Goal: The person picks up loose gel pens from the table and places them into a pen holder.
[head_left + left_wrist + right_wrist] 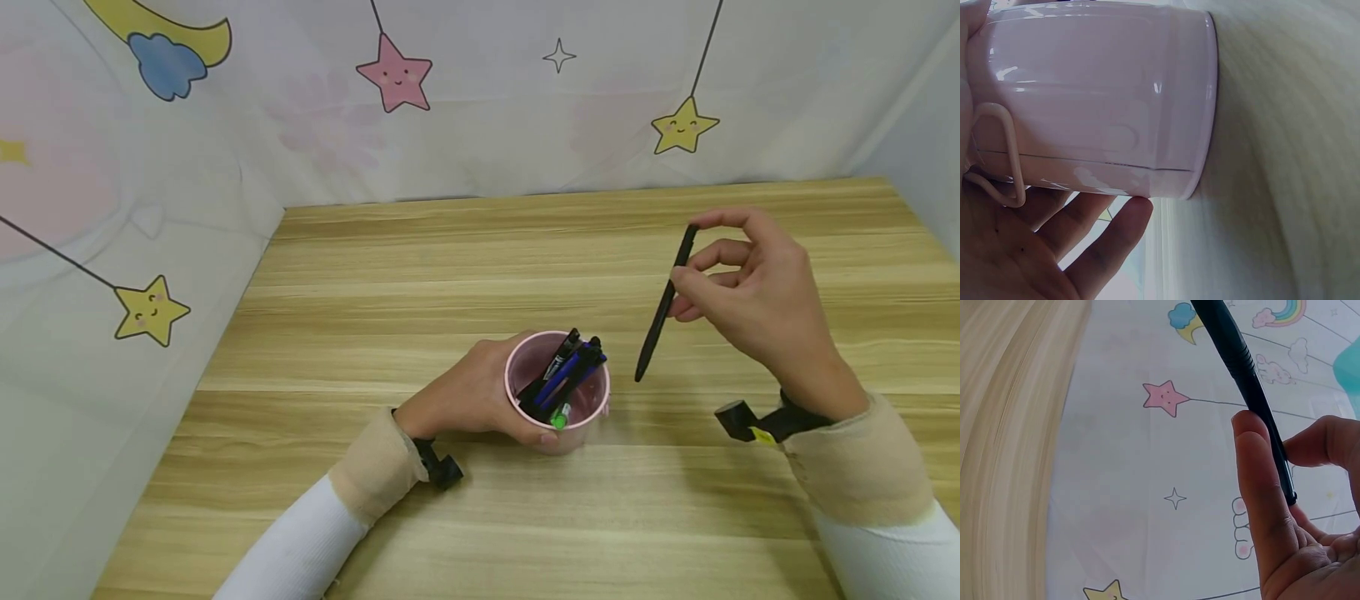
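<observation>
A pink metal cup [558,442] stands upright on the table, and my left hand [480,392] grips it from the left side. Inside lean several pens [566,375], black and blue, and one with a green end [560,417]. The left wrist view shows the cup's side with a small wire handle [1015,156]. To the right and above the table, my right hand [757,292] pinches a black pen [663,312] between thumb and fingers. This pen hangs tilted, its lower tip beside the cup's rim and apart from it.
The wood-grain table [420,275] extends around the cup. A white cloth [480,142] printed with stars and a moon rises behind the table and along its left side. A black wrist camera [738,419] is strapped to the right wrist.
</observation>
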Demonstrator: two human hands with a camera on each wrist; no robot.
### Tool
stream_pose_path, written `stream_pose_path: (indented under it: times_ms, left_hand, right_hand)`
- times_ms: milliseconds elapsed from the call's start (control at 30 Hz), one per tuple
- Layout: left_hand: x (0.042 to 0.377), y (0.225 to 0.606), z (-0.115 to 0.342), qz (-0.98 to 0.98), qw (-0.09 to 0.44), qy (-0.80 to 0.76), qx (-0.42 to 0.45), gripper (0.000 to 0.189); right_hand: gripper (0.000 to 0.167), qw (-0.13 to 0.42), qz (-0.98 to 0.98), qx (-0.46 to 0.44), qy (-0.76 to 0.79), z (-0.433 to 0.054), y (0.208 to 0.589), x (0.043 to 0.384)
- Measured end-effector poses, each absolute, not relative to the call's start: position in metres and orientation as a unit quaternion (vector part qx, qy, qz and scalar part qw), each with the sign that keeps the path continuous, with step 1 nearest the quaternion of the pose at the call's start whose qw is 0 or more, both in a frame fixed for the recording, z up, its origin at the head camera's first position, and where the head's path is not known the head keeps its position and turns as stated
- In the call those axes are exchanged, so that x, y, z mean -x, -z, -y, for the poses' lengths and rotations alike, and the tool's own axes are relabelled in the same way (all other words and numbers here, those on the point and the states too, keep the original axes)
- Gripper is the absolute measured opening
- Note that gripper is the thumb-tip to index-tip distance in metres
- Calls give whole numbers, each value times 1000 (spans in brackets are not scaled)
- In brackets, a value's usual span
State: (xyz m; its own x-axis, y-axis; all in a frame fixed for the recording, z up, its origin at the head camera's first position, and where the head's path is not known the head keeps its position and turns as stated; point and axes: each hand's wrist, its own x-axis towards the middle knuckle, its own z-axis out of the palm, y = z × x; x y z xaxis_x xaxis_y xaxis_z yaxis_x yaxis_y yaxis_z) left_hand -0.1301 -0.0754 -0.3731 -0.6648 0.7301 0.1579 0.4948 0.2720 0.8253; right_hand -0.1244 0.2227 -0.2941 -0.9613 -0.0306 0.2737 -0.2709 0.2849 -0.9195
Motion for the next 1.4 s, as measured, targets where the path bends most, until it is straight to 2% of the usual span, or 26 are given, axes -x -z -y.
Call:
stream_pose_path:
  times_ms: [700,1400]
  left_hand:
    - [129,376,78,-784,131,-461,-395,92]
    - [129,379,83,-785,130,-457,-397,94]
  right_hand:
    - [47,96,697,-126,-699,-217,294,118]
    - [46,93,655,-155,-734,-210,296,111]
